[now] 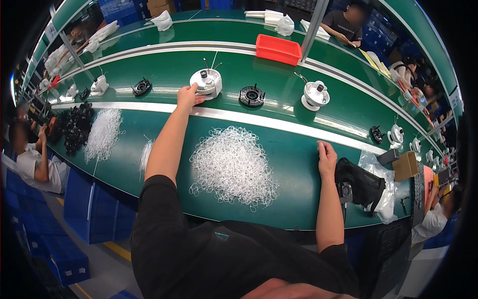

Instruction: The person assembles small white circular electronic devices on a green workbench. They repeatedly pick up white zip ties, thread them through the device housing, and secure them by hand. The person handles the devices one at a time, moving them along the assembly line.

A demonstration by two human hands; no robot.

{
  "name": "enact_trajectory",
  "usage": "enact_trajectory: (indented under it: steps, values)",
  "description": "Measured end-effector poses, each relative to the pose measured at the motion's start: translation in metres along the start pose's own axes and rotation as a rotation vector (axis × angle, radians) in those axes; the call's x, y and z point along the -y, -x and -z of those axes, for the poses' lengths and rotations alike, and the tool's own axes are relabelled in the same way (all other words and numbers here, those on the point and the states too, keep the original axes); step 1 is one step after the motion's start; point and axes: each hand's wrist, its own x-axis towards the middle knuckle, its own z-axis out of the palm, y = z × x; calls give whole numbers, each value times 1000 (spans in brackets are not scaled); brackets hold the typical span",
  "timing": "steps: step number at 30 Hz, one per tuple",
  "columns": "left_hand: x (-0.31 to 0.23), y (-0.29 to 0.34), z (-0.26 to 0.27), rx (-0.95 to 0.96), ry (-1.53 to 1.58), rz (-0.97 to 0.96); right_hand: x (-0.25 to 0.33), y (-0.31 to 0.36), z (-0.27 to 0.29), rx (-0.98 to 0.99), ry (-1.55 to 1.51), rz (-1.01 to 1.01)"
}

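Observation:
My left hand (187, 97) grips the near left side of a white round plastic housing (213, 89) on the green conveyor belt. The housing has a bowl-like top, a black knob-like part in the middle and wires standing up from it. Over the near bench, apart from any part, is my right hand (326, 158). Its fingers are drawn together; whether something small is in them I cannot make out. Between my forearms lies a big heap of white looped ties (231, 167). A black round slotted base (252, 95) sits right of the held housing.
Another white housing (315, 94) stands farther right on the belt, and a black base (142, 87) lies left. A red bin (279, 49) stands behind. A black bag (359, 182) lies near my right forearm. Black parts (74, 127) are heaped at left. Other people work around.

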Motion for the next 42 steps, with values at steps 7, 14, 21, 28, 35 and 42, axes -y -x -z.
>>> enact_trajectory:
  steps: [7, 14, 21, 28, 35, 42]
  values:
    - [-21, 38, -28, 155, -93, -112, 17, -1, 6, -11, 24, 56]
    - [-51, 163, -105, 534, -124, -15, 123, 2, -21, 157, 89, 293]
    - [-18, 247, -153, 881, -232, 132, 116, -3, -4, 120, 57, 215]
    - [20, 268, -171, 985, -371, 187, 90, 8, 9, 240, -142, 47]
    - [23, 235, -174, 920, -325, 93, 72, -2, 0, 337, -504, -85]
    - [2, 219, -199, 795, -61, -37, 91, -3, -10, 357, -243, -28]
